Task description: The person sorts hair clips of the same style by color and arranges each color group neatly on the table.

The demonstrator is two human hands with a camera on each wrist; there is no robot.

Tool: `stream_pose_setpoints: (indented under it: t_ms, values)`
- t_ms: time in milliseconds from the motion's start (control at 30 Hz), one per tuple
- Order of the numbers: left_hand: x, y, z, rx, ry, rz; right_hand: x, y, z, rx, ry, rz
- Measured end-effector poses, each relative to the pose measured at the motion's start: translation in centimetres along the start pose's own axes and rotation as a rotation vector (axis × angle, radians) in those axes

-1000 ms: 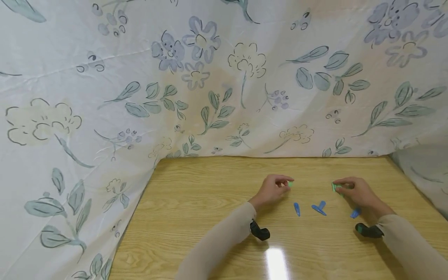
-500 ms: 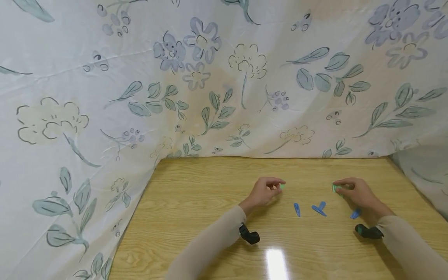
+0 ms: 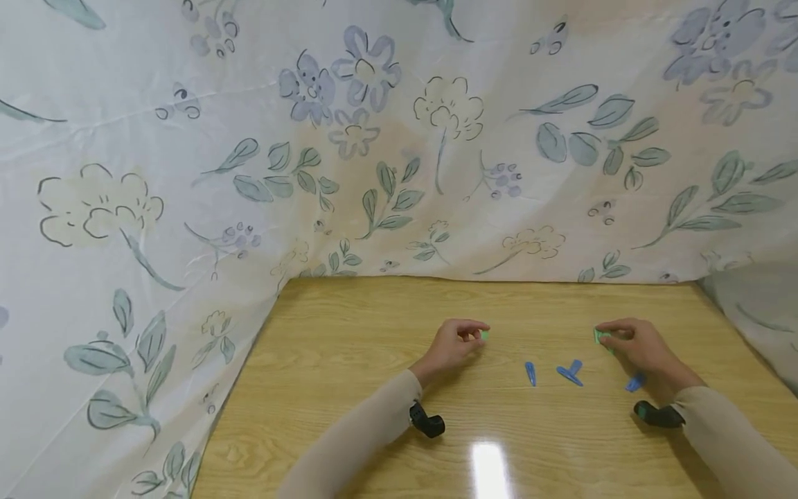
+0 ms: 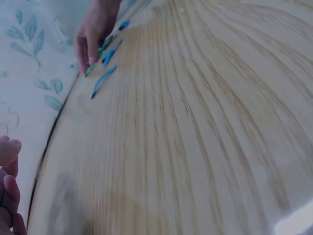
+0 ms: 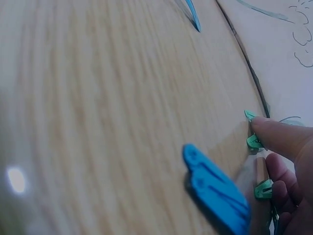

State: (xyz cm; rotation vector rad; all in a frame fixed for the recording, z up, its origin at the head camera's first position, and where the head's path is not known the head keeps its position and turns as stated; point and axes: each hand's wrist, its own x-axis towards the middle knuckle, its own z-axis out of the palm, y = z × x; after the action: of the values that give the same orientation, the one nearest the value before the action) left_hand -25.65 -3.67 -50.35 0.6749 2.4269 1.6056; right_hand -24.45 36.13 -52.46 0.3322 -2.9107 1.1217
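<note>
My left hand (image 3: pixel 454 345) pinches a small green hair clip (image 3: pixel 484 335) above the wooden table, its fingers covering most of the clip. Over on the right, my right hand (image 3: pixel 642 346) grips a green hair clip (image 3: pixel 600 335) between thumb and fingers. More green clip parts (image 5: pixel 264 190) show beside those fingers in the right wrist view; whether they are separate clips I cannot tell. A lone blue hair clip (image 3: pixel 530 373) lies between the hands. Two blue clips (image 3: pixel 570 374) touch or overlap to its right, and another blue clip (image 3: pixel 634 381) lies by the right wrist.
The wooden table (image 3: pixel 349 360) ends at the back against a floral cloth (image 3: pixel 386 208), which also hangs along both sides. A black wrist camera (image 3: pixel 427 420) sits on the left wrist, another black camera (image 3: pixel 658 414) on the right. Light glares near the front.
My left hand has moved left across the table, away from the right hand, still pinching the green clip. The right hand and the blue clips have stayed in place.
</note>
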Motion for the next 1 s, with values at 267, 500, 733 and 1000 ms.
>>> stream_pose_setpoints:
  t_ms: [267,500,733,1000]
  values:
    - [-0.8,-1.6,-1.8,0.005,0.059,-0.027,0.0,0.1,0.1,0.006,-0.004,0.004]
    - [-1.8,-2.3,-3.5,0.019,0.121,-0.070,0.0,0.3,0.1,-0.006,-0.006,0.014]
    - [-3.0,-2.7,-4.5,0.057,0.155,-0.114,-0.4,0.1,0.0,-0.023,-0.001,0.017]
    - [-3.9,-4.0,-5.7,0.081,0.194,-0.119,-0.5,0.4,0.2,-0.039,0.021,0.003]
